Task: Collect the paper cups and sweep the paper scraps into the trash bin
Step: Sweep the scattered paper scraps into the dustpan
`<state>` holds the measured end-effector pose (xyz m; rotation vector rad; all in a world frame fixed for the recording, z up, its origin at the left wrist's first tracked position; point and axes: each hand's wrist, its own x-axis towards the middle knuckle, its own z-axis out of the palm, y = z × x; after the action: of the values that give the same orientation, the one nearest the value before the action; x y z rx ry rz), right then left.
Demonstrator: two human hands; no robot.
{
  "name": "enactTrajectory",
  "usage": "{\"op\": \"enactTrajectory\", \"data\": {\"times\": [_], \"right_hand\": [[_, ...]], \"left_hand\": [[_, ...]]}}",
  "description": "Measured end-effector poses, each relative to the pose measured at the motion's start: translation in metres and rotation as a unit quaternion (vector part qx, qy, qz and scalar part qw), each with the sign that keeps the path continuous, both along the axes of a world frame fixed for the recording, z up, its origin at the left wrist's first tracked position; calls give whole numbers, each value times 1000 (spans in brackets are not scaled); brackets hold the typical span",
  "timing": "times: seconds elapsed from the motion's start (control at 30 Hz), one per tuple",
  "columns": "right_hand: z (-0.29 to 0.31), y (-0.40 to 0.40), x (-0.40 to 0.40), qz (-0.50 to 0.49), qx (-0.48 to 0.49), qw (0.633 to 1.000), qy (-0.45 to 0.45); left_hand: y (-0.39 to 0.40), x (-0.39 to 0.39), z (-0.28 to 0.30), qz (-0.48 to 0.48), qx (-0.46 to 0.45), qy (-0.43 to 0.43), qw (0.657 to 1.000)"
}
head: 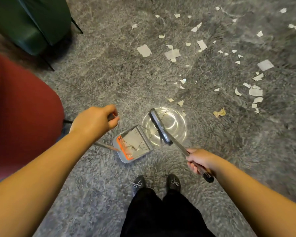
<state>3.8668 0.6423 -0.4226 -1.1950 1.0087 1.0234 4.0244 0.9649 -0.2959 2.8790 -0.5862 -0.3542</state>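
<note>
My left hand (pixel 96 121) grips the top of the long handle of a grey dustpan (pixel 135 146) with an orange rim, which holds several paper scraps. My right hand (pixel 199 161) grips the handle of a broom; its grey brush head (pixel 160 127) lies across the mouth of a clear round trash bin (pixel 176 125) standing just right of the dustpan. Many white paper scraps (pixel 172 53) lie spread over the grey carpet beyond and to the right. A crumpled yellowish scrap (pixel 220 112) lies right of the bin. No paper cup is in view.
A red chair (pixel 20 117) stands close on the left and a dark green chair (pixel 29 23) with thin black legs at the top left. My two black shoes (pixel 157 183) stand just behind the dustpan. Grey shaggy carpet (pixel 92 194) covers the whole floor.
</note>
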Motion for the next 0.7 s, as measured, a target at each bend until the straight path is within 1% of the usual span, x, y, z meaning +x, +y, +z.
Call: {"op": "enactTrajectory", "data": {"times": [0.17, 0.3, 0.47, 0.57, 0.7], "right_hand": [[-6, 33, 1, 6, -22, 1000, 21], [-8, 51, 2, 14, -2, 999, 47], [3, 77, -2, 54, 37, 997, 45], [18, 88, -6, 28, 65, 996, 51], [40, 96, -16, -1, 56, 998, 29]], "left_hand": [[8, -1, -5, -12, -3, -22, 1000], [17, 3, -8, -12, -2, -18, 1000], [26, 8, -9, -7, -2, -10, 1000], [26, 10, -7, -3, -5, -3, 1000], [27, 10, -7, 8, -8, 12, 1000]]}}
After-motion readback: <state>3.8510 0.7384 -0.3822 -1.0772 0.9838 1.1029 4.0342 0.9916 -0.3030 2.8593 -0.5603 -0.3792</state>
